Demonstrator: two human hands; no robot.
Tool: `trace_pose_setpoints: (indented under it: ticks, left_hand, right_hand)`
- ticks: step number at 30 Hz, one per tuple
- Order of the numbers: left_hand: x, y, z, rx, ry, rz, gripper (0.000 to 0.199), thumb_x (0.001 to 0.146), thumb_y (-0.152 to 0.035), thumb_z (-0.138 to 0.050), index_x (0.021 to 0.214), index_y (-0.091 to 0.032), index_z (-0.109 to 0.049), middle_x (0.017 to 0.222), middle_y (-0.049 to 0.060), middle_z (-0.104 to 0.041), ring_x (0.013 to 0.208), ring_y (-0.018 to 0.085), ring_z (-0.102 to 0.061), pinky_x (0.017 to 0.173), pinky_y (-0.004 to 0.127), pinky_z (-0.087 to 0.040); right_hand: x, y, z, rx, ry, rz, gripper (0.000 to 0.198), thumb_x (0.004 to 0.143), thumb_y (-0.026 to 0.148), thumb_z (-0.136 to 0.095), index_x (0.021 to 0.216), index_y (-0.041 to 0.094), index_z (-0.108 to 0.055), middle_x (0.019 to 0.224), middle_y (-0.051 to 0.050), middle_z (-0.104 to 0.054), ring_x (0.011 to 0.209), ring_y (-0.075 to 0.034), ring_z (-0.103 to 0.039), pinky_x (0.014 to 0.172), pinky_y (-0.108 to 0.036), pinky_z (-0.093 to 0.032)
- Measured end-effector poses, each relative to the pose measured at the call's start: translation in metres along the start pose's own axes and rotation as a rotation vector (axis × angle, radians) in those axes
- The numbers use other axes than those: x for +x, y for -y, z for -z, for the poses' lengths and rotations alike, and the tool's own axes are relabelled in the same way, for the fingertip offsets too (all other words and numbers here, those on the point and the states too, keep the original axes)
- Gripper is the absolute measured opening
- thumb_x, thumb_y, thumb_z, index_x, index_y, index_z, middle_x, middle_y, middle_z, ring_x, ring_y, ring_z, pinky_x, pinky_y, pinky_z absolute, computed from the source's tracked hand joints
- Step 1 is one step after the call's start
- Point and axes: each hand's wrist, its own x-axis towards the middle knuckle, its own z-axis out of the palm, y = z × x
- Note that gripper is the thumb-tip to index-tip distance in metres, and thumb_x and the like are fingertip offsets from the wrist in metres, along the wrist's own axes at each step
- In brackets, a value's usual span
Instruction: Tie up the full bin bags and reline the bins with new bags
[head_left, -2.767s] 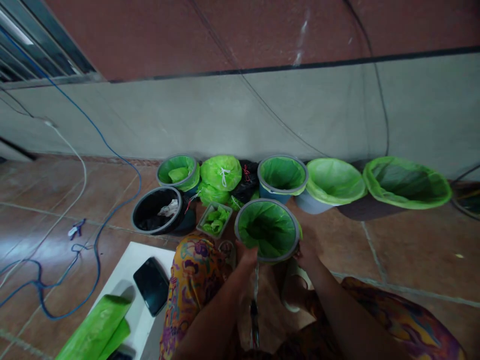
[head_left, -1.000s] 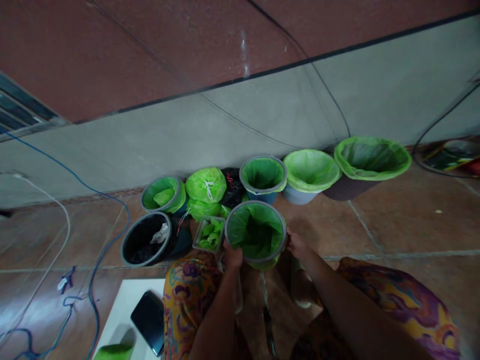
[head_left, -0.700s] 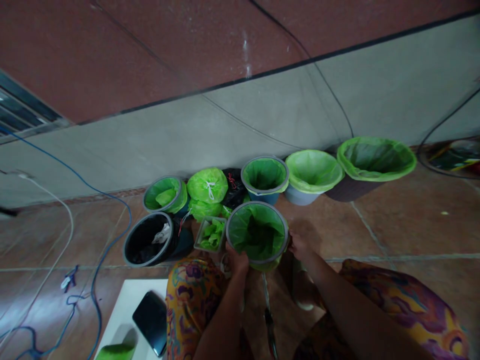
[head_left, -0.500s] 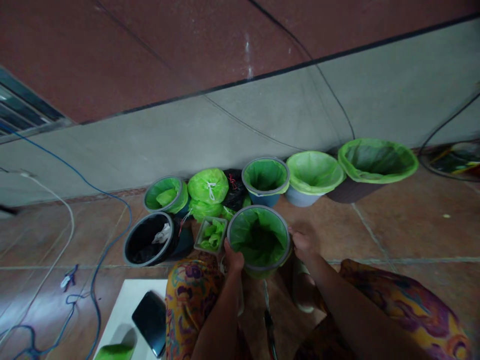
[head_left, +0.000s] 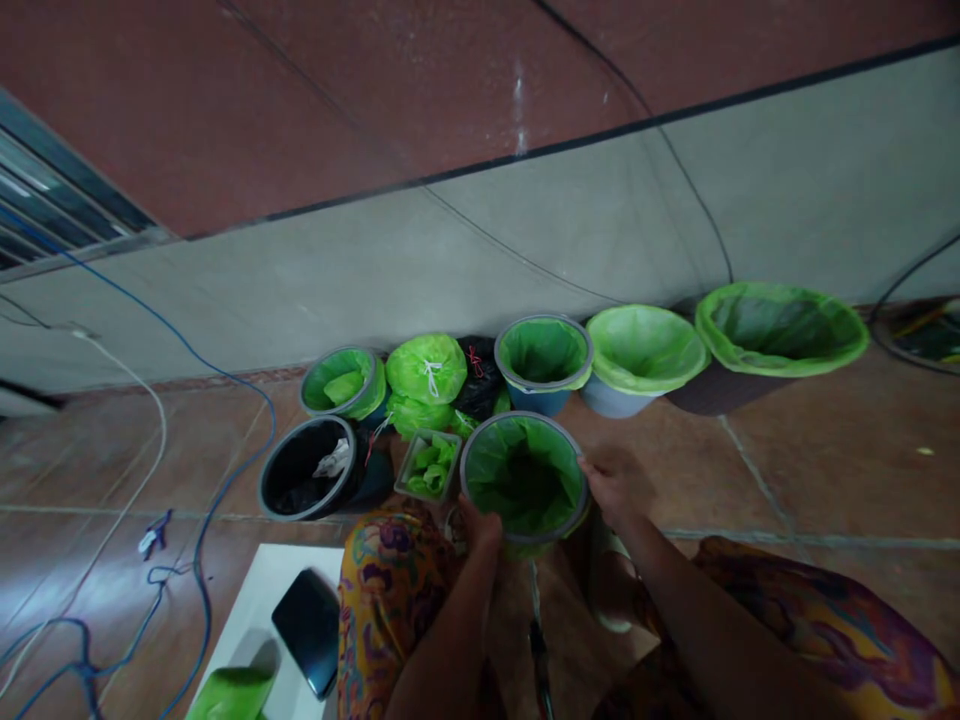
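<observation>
Between my knees stands a round trash bin (head_left: 523, 540) with a grey rim and a green bag lining its inside. My left hand (head_left: 480, 525) is closed on the near left side of its rim. On the opposite side, my right hand (head_left: 607, 490) grips the rim's right edge. Just left of this bin sits a small square basket (head_left: 405, 485) with crumpled green bags in it. Behind it, against the wall, another grey-rimmed bin (head_left: 544, 385) and a pale bin (head_left: 615, 400) are lined in green too.
A large brown bin (head_left: 720, 392) stands at the right. Tied green bags (head_left: 426, 370) and a black bag (head_left: 480, 380) lie by the wall. Further left are a tipped black-lined bin (head_left: 300, 470), a green-lined bin (head_left: 341, 385), a phone (head_left: 307, 630) on a white board (head_left: 247, 600), and a blue cable (head_left: 206, 540).
The view has shifted slightly, so the surroundings sit a little further right. Both hands stay on the bin's rim, and the left hand's thumb lies a little lower along it.
</observation>
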Motion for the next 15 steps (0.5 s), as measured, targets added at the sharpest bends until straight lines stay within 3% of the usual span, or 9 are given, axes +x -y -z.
trace_pose_setpoints:
  ticks: [4,8,12,15]
  left_hand:
    - [0.014,-0.008,0.012,-0.081,0.033,-0.079,0.067,0.07,0.001,-0.061,0.134,-0.016,-0.051,0.125,0.016,-0.067,0.117,0.028,-0.064,0.1,0.038,-0.05]
    - [0.009,-0.018,0.018,-0.067,-0.035,-0.167,0.075,0.079,-0.006,-0.059,0.148,-0.014,-0.032,0.147,0.019,-0.05,0.137,0.026,-0.048,0.113,0.036,-0.038]
    - [-0.004,-0.017,0.01,-0.008,-0.117,0.038,0.076,0.085,-0.024,-0.061,0.149,-0.004,-0.025,0.154,0.027,-0.036,0.144,0.031,-0.035,0.118,0.041,-0.03]
    - [-0.008,-0.013,0.003,-0.003,-0.087,0.091,0.063,0.082,-0.016,-0.061,0.141,-0.01,-0.038,0.149,0.023,-0.045,0.14,0.029,-0.043,0.115,0.038,-0.035]
  right_hand:
    - [-0.005,0.006,0.0,-0.413,-0.019,0.171,0.023,0.08,0.038,-0.063,0.066,0.021,-0.067,0.066,-0.006,-0.07,0.085,-0.026,-0.069,0.078,-0.033,-0.05]
    - [-0.007,0.007,-0.004,-0.575,-0.022,0.138,0.023,0.08,0.034,-0.063,0.061,0.021,-0.063,0.062,-0.007,-0.067,0.085,-0.026,-0.069,0.079,-0.033,-0.049]
    - [-0.012,0.003,-0.006,-0.598,0.027,0.095,0.02,0.076,0.026,-0.065,0.057,0.022,-0.058,0.064,-0.01,-0.067,0.088,-0.03,-0.07,0.08,-0.037,-0.049]
    - [-0.016,0.002,-0.008,-0.626,-0.013,0.111,0.008,0.075,0.026,-0.068,0.072,0.021,-0.063,0.073,-0.013,-0.07,0.097,-0.034,-0.069,0.085,-0.041,-0.049]
